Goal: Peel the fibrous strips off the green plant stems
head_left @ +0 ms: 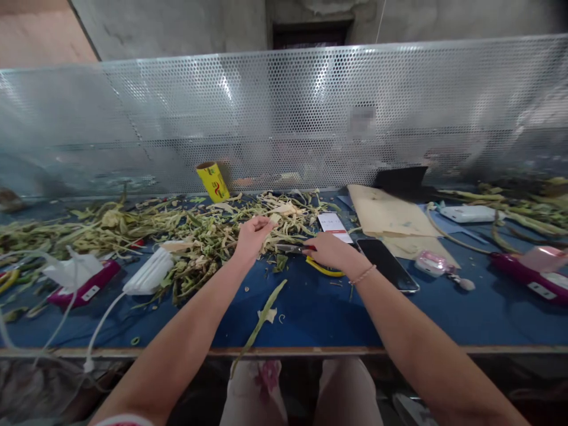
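My left hand (254,235) is closed, pinching a pale strip of plant material at the edge of a heap of green and yellowish stalks and peelings (186,228). My right hand (332,251) is closed round scissors with yellow and red handles (310,255), their blades pointing left toward the left hand. Both hands rest over the blue tabletop (310,313). A long green stalk (261,322) lies loose in front of them, reaching the table's near edge.
A black phone (388,264) lies just right of my right wrist, with a white card (333,225) and brown paper (390,219) behind. A yellow tube (213,181) stands by the perforated metal screen (284,112). White chargers and cables (148,273) lie left; pink devices (528,272) right.
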`<state>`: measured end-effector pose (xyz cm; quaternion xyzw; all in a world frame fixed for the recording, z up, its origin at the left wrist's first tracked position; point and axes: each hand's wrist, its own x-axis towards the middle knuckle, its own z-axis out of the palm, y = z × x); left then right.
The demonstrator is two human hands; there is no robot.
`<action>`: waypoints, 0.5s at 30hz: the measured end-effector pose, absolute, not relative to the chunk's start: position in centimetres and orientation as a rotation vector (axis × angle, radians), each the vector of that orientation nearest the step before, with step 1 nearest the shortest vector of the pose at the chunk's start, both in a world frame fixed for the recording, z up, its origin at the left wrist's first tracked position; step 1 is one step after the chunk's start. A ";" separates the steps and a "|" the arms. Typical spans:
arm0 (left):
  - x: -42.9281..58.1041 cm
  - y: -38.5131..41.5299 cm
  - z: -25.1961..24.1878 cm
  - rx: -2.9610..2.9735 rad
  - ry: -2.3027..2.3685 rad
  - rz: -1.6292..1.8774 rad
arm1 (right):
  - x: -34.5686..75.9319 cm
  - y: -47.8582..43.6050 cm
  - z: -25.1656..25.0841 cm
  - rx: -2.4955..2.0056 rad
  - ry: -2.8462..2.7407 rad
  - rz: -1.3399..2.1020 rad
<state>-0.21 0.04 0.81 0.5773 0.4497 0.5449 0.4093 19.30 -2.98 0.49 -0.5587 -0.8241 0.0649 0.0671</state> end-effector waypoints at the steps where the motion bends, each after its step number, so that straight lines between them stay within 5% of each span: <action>1: 0.0 -0.2 0.9 1.410 1.144 1.369 | 18.9 -2.8 0.4 -1.643 -2.388 0.141; 15: 1.8 -2.1 0.7 1.288 0.993 1.226 | 14.6 -1.2 -1.5 -1.023 -1.580 0.628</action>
